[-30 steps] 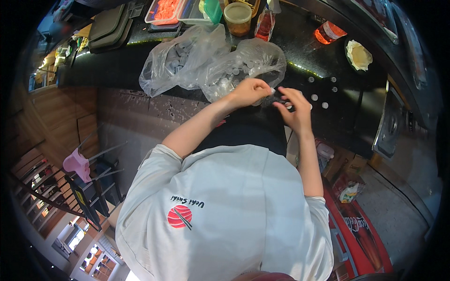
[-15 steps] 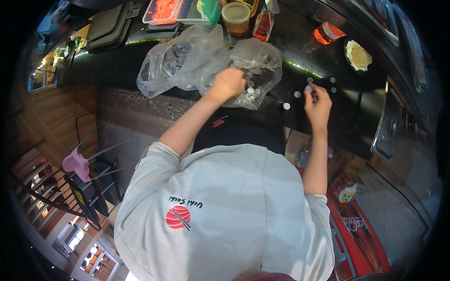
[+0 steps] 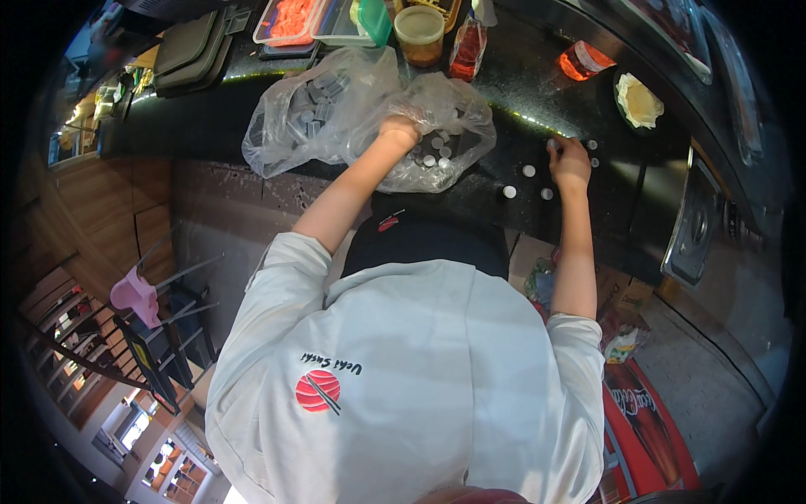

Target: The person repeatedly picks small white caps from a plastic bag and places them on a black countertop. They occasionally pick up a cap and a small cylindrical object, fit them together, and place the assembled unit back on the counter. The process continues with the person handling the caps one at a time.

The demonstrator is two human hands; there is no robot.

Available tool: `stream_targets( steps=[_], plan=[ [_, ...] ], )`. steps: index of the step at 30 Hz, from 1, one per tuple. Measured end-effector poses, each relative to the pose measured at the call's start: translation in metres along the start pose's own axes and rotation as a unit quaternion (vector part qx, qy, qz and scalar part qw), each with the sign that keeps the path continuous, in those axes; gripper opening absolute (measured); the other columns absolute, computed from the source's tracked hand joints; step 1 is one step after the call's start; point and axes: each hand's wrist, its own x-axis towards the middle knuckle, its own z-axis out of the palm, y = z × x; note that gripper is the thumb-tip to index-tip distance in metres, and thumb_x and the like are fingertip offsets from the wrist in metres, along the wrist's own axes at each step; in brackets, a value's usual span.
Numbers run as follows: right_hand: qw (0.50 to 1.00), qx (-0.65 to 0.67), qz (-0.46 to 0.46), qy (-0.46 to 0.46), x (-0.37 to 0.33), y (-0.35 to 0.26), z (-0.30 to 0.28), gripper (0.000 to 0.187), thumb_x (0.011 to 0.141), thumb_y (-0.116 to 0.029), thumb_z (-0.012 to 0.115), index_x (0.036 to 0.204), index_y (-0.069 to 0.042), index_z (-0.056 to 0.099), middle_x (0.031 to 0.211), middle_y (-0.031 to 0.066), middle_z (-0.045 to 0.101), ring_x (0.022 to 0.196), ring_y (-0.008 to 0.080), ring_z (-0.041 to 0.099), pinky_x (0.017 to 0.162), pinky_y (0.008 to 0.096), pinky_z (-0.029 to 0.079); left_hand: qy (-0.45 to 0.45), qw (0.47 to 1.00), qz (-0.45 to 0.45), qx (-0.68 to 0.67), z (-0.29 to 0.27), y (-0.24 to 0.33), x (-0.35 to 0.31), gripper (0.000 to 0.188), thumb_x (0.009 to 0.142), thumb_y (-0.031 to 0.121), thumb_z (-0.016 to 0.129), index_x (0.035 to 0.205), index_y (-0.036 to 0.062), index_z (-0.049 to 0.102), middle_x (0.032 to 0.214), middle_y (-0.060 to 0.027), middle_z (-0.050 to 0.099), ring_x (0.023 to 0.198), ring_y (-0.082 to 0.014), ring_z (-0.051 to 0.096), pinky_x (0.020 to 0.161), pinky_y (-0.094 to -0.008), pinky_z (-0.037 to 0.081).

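Lying leftmost, a clear bag (image 3: 262, 149) holds small cups (image 3: 314, 128). Beside it, the left hand (image 3: 400, 129) dips into a second bag (image 3: 401, 178), fingers hidden, so their opening and hold cannot be told. More cups lie in that bag's mouth. Three sit on the counter (image 3: 609, 227); then the right hand (image 3: 571, 163), well apart from the left, bends its fingers at another cup (image 3: 552, 144), grip unclear. Two more stand just rightward.

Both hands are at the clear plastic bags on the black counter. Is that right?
Not quite: the head view shows only the left hand at the clear plastic bags on the black counter; the right hand is off to their right, by small round pieces.
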Motion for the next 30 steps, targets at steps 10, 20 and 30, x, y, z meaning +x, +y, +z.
stream_targets(
  steps=[10, 20, 30],
  plan=[
    [0.997, -0.011, 0.045, -0.055, 0.005, 0.001, 0.001, 0.031, 0.089, -0.021, 0.073, 0.120, -0.021, 0.073, 0.120, 0.0094, 0.068, 0.110, 0.0311, 0.067, 0.090, 0.0423, 0.056, -0.023, 0.962, -0.021, -0.270, -0.037, -0.003, -0.050, 0.027, 0.083, 0.027, 0.071, 0.097, 0.0044, 0.075, 0.099, -0.0164, 0.074, 0.096, -0.0335, 0.071, 0.085, -0.0432, 0.055],
    [0.994, -0.001, 0.075, -0.085, 0.017, 0.001, 0.005, 0.029, 0.086, -0.019, 0.077, 0.114, -0.017, 0.076, 0.112, 0.0131, 0.072, 0.102, 0.0328, 0.070, 0.087, 0.0432, 0.056, 0.029, 0.991, -0.012, -0.129, -0.008, -0.016, -0.065, 0.014, 0.082, 0.025, 0.074, 0.088, 0.0120, 0.073, 0.093, -0.0135, 0.074, 0.094, -0.0339, 0.070, 0.083, -0.0444, 0.055],
    [0.995, -0.047, 0.044, -0.080, 0.016, -0.003, 0.008, 0.026, 0.085, -0.019, 0.074, 0.111, -0.012, 0.074, 0.113, 0.0164, 0.071, 0.104, 0.0359, 0.069, 0.090, 0.0446, 0.056, 0.029, 0.981, 0.156, -0.108, -0.002, 0.002, -0.074, 0.025, 0.082, 0.031, 0.076, 0.100, 0.0143, 0.071, 0.100, -0.0134, 0.071, 0.098, -0.0329, 0.069, 0.083, -0.0456, 0.055]
  ],
)
